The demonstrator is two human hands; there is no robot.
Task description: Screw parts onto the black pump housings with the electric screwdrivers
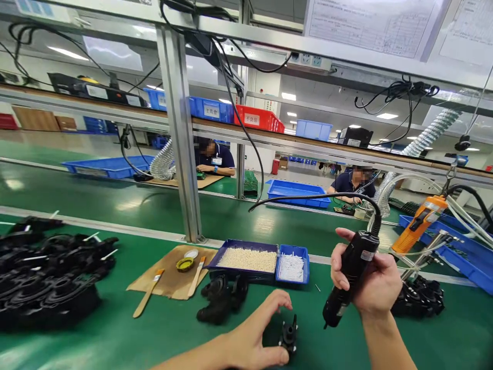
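My right hand (pixel 375 288) is wrapped round a black electric screwdriver (pixel 352 275), its cable rising from the top and its tip pointing down. My left hand (pixel 258 331) is on the green mat with thumb and forefinger spread beside a small black plastic part (pixel 288 334). That part has a round stem in its middle and small light bits at its corners. The thumb tip is close to its lower left; whether it touches, I cannot tell. Just beyond the left hand lie several black curved pieces (pixel 221 298).
A purple tray (pixel 215 257) of cream pellets and a blue bin (pixel 306 270) of white pieces stand behind. Brushes (pixel 148 295) lie around stained cardboard (pixel 169 280). Black assemblies (pixel 50 272) pile at left. An orange screwdriver (pixel 418 226) hangs at right. Two people (pixel 221 156) work beyond the metal frame (pixel 179 133).
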